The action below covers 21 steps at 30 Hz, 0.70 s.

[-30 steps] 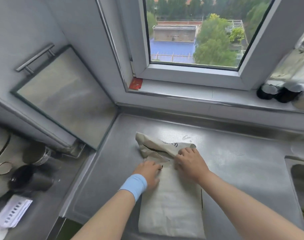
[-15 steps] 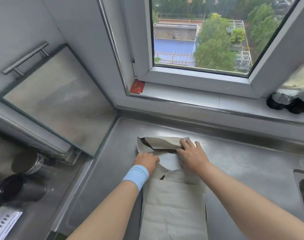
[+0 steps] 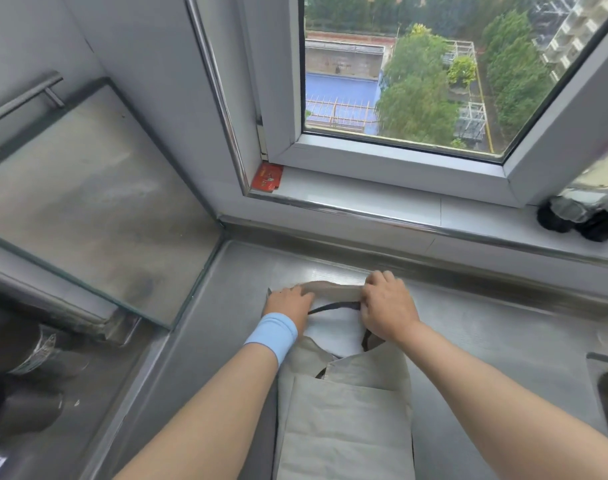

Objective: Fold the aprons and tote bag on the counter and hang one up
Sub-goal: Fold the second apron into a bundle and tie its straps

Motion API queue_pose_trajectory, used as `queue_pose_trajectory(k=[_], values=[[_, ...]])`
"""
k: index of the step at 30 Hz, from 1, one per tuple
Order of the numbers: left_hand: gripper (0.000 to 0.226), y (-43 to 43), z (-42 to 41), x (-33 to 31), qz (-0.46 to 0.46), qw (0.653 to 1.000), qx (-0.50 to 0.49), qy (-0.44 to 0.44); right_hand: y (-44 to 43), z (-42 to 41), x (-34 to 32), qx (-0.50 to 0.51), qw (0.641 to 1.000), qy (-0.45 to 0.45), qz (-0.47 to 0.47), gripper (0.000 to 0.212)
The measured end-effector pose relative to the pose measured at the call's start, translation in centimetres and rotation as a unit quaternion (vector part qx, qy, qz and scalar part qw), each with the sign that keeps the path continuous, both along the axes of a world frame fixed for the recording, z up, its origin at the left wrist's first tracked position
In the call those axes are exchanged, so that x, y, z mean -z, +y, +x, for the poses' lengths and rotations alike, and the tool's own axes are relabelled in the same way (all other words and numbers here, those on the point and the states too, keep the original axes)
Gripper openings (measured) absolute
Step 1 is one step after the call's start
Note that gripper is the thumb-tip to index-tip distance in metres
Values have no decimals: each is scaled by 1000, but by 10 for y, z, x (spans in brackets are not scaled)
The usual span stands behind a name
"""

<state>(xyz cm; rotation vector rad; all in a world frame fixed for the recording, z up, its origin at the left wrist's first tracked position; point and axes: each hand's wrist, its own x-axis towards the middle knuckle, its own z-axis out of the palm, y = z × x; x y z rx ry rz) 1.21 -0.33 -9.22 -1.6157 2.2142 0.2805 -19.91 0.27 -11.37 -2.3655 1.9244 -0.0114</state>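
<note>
The steel tabletop (image 3: 486, 341) runs from the back ledge at 12 o'clock toward the viewer. Its widest bare stretch lies from 2 to 4 o'clock of the cloth and ends at a sink (image 3: 607, 386) at the right edge. At 9 to 10 o'clock a leaning glass panel (image 3: 88, 202) closes in the left side, so I judge the room for spreading or sliding is to the right, not the left.

Only one piece shows: a beige cloth (image 3: 347, 427) lying lengthwise from 6 o'clock up to the hands. Its pocket and dark strap suggest an apron, though I cannot be sure. Its far end is turned back into a narrow band near the back ledge, so the first fold looks under way and not yet flattened. The long lower part is unfolded. No other apron or bag is in view, and nothing is hung.

The right hand (image 3: 387, 306) curls its fingers over the band's right end. The left hand (image 3: 290, 303), above a blue wristband (image 3: 271, 336), holds the left end.

A red card (image 3: 267, 176) lies on the sill at 11 o'clock, well apart.
</note>
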Motion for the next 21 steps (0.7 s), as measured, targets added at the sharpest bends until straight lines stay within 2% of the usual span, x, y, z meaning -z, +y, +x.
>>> queue_pose_trajectory(k=[3, 5, 6, 7, 8, 9, 10, 11, 12, 13, 15, 17, 19, 21], values=[[31, -14, 4, -5, 16, 999, -41, 22, -13, 5, -24, 83, 975, -208, -7, 9], [27, -24, 6, -15, -1, 985, -125, 115, -26, 8, -47, 130, 956, -264, 12, 9], [24, -29, 7, -21, -18, 965, -187, 182, -32, 11, -57, 154, 945, -288, 29, 10], [22, -37, 7, -30, -31, 929, -257, 265, -39, 12, -65, 184, 926, -326, 47, 12], [20, -46, 8, -37, -28, 869, -331, 366, -45, 14, -72, 214, 898, -379, 68, 14], [19, -54, 7, -46, -24, 795, -388, 466, -51, 17, -78, 237, 868, -428, 83, 16], [20, -61, 7, -53, -24, 729, -429, 533, -56, 19, -84, 246, 853, -453, 84, 17], [18, -67, 7, -61, -26, 680, -450, 579, -61, 22, -91, 237, 859, -449, 70, 19], [15, -70, 8, -66, -37, 662, -454, 595, -65, 24, -99, 211, 874, -435, 51, 23], [20, -71, 9, -70, -54, 667, -442, 597, -69, 25, -105, 170, 892, -418, 29, 33], [47, -67, 15, -69, -89, 707, -415, 566, -73, 29, -114, 78, 916, -394, -4, 61], [56, -56, 18, -62, -106, 745, -384, 535, -70, 32, -116, 35, 936, -348, -37, 73], [48, -38, 22, -50, -132, 800, -349, 470, -60, 33, -105, 12, 954, -280, -109, 65], [41, -21, 27, -30, -130, 836, -348, 404, -43, 32, -87, 1, 957, -239, -164, 49]])
